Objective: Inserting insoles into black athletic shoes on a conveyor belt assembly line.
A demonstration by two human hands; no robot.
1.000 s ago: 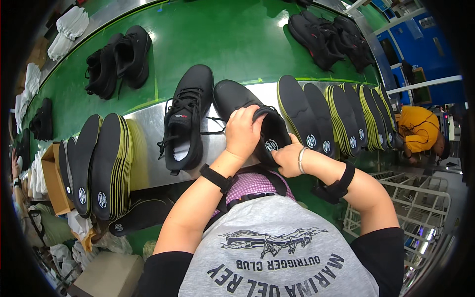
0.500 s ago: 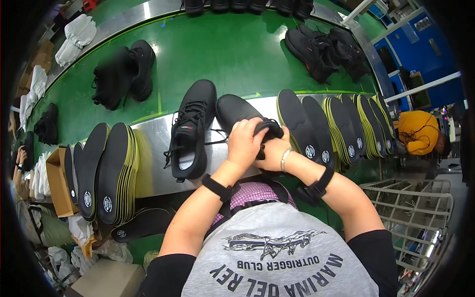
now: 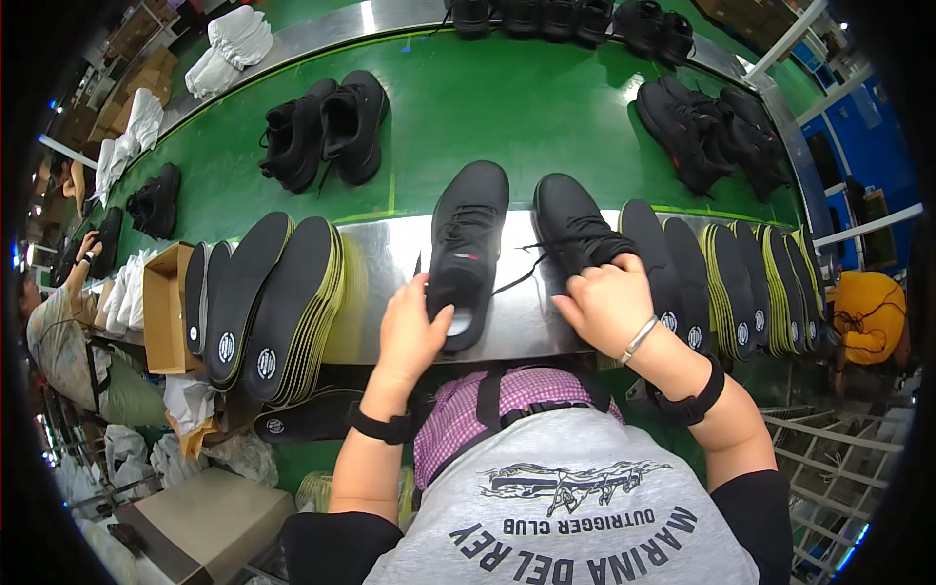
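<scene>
I see my left hand [image 3: 409, 327] clamped on the heel of one black sneaker [image 3: 466, 249] at the near edge of the steel shelf [image 3: 375, 283]. My right hand [image 3: 606, 302] grips the heel of the second sneaker [image 3: 575, 226] just beside it, insoles [image 3: 283, 302] stacked toward the left end.

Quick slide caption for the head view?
Left hand on one black shoe, right hand on its mate.

Open brown cardboard box [image 3: 166, 307] left of insoles, closed cardboard box [image 3: 210, 522] lower left
</scene>
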